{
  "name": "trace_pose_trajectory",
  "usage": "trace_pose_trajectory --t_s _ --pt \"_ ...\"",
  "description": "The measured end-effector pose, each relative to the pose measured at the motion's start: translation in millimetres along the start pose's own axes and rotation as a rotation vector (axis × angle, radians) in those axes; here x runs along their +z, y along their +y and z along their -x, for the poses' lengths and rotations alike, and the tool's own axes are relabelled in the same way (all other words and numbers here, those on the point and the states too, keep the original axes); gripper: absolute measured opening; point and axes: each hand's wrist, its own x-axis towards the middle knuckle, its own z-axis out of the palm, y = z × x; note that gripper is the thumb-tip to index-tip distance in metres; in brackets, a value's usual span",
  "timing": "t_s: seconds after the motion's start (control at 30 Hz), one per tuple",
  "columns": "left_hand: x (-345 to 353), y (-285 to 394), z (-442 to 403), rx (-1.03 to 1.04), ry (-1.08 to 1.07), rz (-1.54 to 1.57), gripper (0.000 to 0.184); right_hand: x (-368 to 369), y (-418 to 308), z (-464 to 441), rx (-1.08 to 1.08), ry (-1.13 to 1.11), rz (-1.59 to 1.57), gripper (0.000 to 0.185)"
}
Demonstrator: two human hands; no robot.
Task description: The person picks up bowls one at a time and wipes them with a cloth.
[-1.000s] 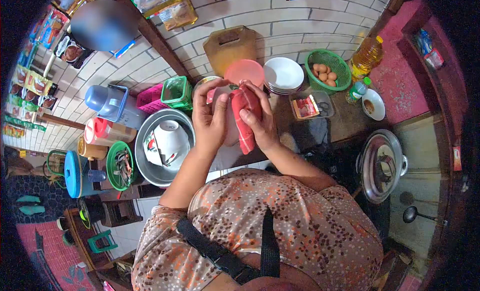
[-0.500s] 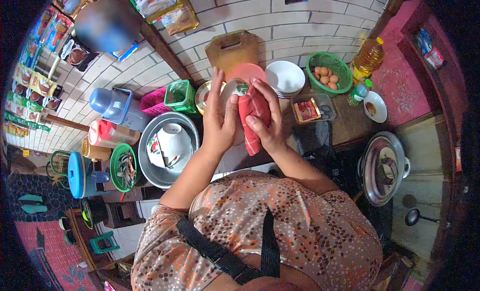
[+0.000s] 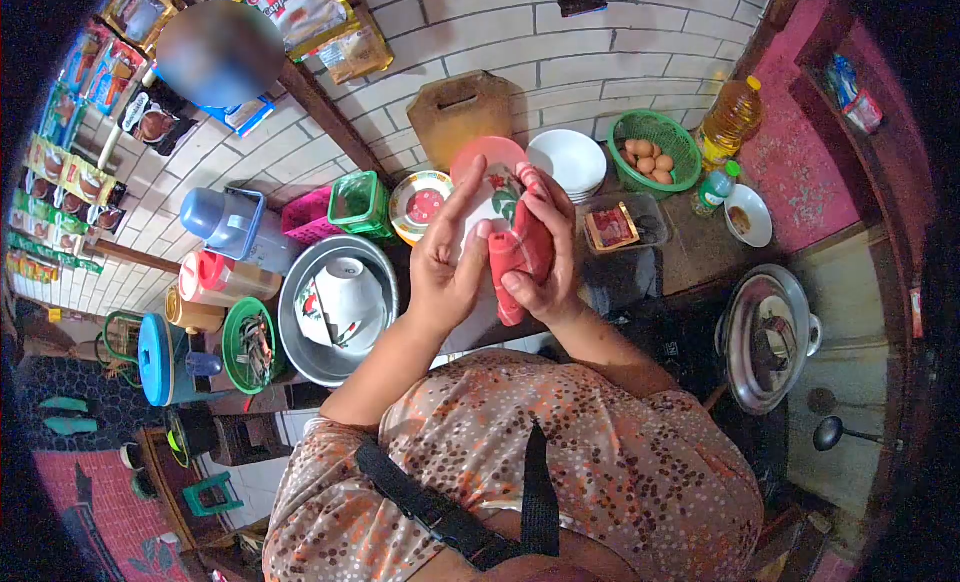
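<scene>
Probably steadying it, the left hand (image 3: 440, 280) cups a floral dish (image 3: 503, 195), while at its four o'clock the right hand (image 3: 560, 282) pinches red cloth (image 3: 525, 250).

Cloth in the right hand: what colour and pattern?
The cloth is red with thin, paler lines; the head view shows it best.

Top (image 3: 590, 452): is showing a pale brownish-pink ground, scattered with dark brown, orange and whitish spots
Sleeves: are carrying the same spotted print, ending above the elbows
Straps (image 3: 541, 492): are crossing the top in black webbing
Buckle (image 3: 455, 529): is joining one strap, black too
Hands: are staying bare
</scene>
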Motion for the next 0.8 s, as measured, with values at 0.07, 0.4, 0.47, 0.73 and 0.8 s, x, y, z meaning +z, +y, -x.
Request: trace_pose_trajectory --t_s 0.07,0.4,0.47,0.73,0.8 --pt "1 3 3 -0.042 -0.001 0.027 0.065 0 -1 0 -0.031 0.009 0.001 0.077" --pt "0 23 10 -0.099 -0.112 0.023 0.067 -1 -11 -10 -0.143 0.061 -0.041 0.078" --pt "-2 22 14 -0.045 -0.143 -0.072 0.067 -1 -3 -7 -0.180 0.051 -0.115 0.078" --pt "2 22 24 0.272 -0.250 -0.444 0.069 8 3 2 -0.182 0.111 -0.055 0.081" --pt "2 17 23 0.338 -0.249 -0.466 0.070 7 12 0 -0.180 0.085 -0.019 0.082"
